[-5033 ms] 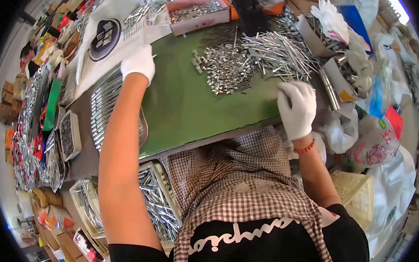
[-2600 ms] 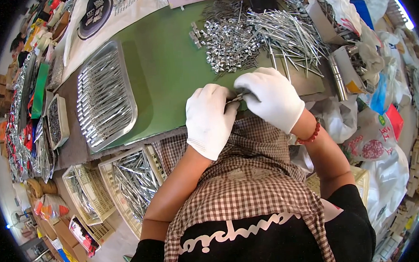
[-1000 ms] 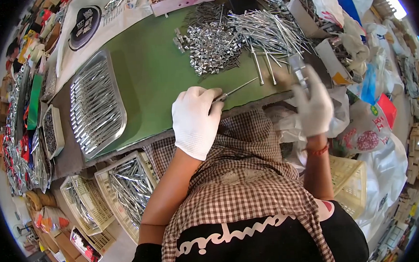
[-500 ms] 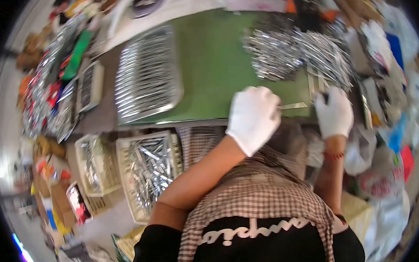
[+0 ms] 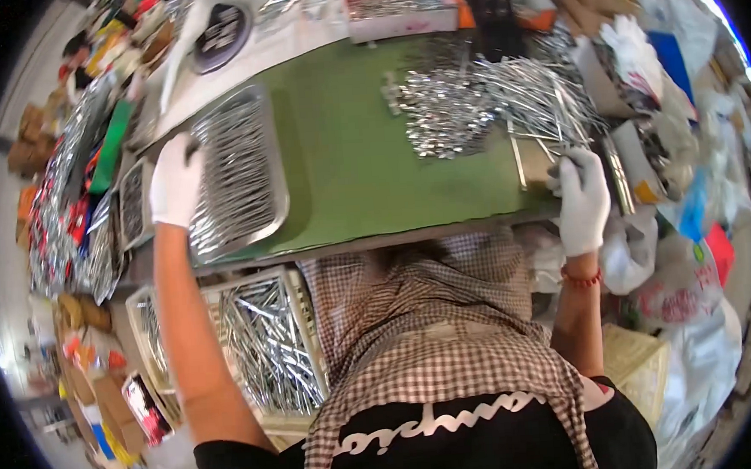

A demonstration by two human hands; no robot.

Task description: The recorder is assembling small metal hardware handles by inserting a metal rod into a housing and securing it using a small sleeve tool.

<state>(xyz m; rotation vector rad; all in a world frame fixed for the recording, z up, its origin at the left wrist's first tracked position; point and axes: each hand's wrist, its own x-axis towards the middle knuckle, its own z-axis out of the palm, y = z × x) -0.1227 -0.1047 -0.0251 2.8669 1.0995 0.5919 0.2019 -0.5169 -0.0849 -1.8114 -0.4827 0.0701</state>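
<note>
My left hand (image 5: 175,185), in a white glove, is at the left edge of a clear tray (image 5: 280,189). Its fingers are curled, and what they hold, if anything, is hidden. Slender silver metal pieces (image 5: 237,157) lie side by side in the tray. At the right of the green work surface (image 5: 337,168), my gloved right hand (image 5: 583,204) has its fingertips pinched together at the near edge of a pile of loose silver metal pieces (image 5: 539,100). I cannot make out what is between them. A single silver strip (image 5: 520,161) lies just left of this hand.
A pink-and-white box (image 5: 401,25) of metal pieces stands at the back. Below the table's front edge, a cream basket (image 5: 308,325) holds more silver pieces. Plastic bags (image 5: 680,289) crowd the right side, and wrapped bundles (image 5: 68,193) lie at far left.
My left hand has swung left from the table's front middle to the tray; the silver strip near its fingers no longer shows there. My right hand stays by the pile. The view has shifted.
</note>
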